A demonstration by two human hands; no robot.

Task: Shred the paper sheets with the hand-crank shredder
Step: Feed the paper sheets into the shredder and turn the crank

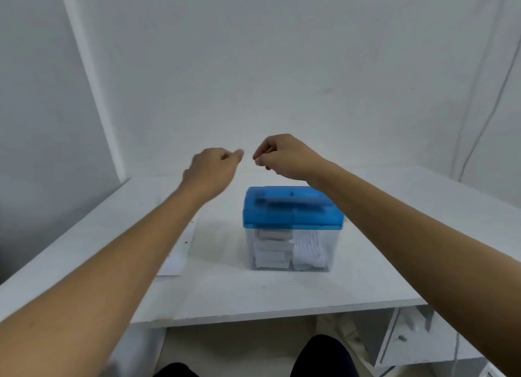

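Observation:
The hand-crank shredder [293,216] stands in the middle of the white table [253,292]. It has a blue translucent lid over a clear bin holding white paper shreds [307,252]. Its crank is not visible. Both my hands hover in the air above and behind the shredder, close together. My left hand [211,170] has its fingers curled with thumb and forefinger tips together. My right hand [284,156] is curled the same way. I see nothing between the fingers of either hand. White paper sheets [176,261] lie on the table left of the shredder, partly under my left forearm.
White walls close the table at the back and left. A thin cable [479,139] hangs down the right wall. Below the table's front edge at right is a white drawer unit [408,337]. My dark-clad knees [324,357] show at the bottom.

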